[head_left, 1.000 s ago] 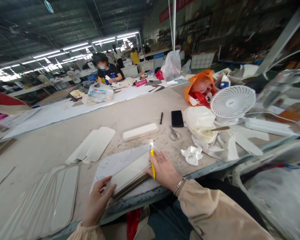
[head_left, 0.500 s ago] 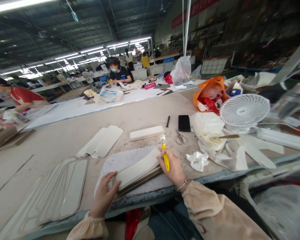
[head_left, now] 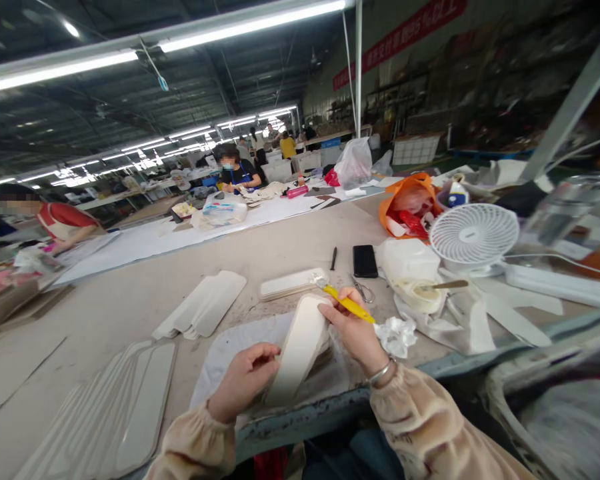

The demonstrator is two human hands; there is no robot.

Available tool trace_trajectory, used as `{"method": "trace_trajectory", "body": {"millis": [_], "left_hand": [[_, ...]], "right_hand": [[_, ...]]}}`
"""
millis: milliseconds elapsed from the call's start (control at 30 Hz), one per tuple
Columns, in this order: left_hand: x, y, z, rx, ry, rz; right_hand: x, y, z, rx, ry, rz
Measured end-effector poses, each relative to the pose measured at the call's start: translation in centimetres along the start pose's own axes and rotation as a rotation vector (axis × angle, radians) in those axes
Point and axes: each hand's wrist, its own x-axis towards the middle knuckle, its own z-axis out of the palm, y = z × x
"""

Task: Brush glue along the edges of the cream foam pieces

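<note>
A long white rounded strip (head_left: 300, 343) is raised and tilted over a white sheet (head_left: 220, 353) at the table's front edge. My right hand (head_left: 355, 330) pinches its upper end and also holds a yellow-handled brush (head_left: 349, 305), whose bristles point left. At the strip's left edge, my left hand (head_left: 247, 380) has its fingers curled against it. More strips lie beneath, partly hidden. Beyond the sheet rests a small stack of strips (head_left: 290, 283). Other strips lie fanned out at the left (head_left: 147, 400) and in a group at mid-left (head_left: 215, 303).
Scissors (head_left: 363, 290), a black phone (head_left: 365, 261) and a dark pen-like tool (head_left: 334, 259) lie behind my right hand. To the right are crumpled white material (head_left: 396, 335), a tub of pale paste (head_left: 423, 297), a white fan (head_left: 474, 235) and an orange bag (head_left: 410, 207). Two people work across the table.
The top strip has been lifted and turned steeper. My left hand has moved right and curled its fingers. The brush has tipped from near upright to slanting. The view has tilted up slightly.
</note>
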Motion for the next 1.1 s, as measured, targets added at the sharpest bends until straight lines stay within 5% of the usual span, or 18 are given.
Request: {"method": "trace_trajectory", "body": {"millis": [167,400,800,933,1100], "left_hand": [[-1.3,1.1,4.8,-0.325,-0.083,-0.015],[-1.5,1.2,10.1,-0.491,0.1,-0.095],[-1.4,1.6,12.0,-0.717,0.086,-0.103],[-2.0,1.3,12.7,-0.893,-0.107,-0.143],[-3.6,0.4,13.5,-0.955,-0.324,-0.373]], "right_hand": [[0.3,-0.2,-0.3,-0.03,0.022,-0.006],[-0.1,-0.7,-0.6,-0.133,0.024,-0.063],[0.1,-0.8,-1.0,-0.222,0.099,-0.082],[0.3,-0.7,-1.4,-0.205,0.157,-0.086],[1.2,-0.5,-2.6,-0.206,0.215,-0.091]]}}
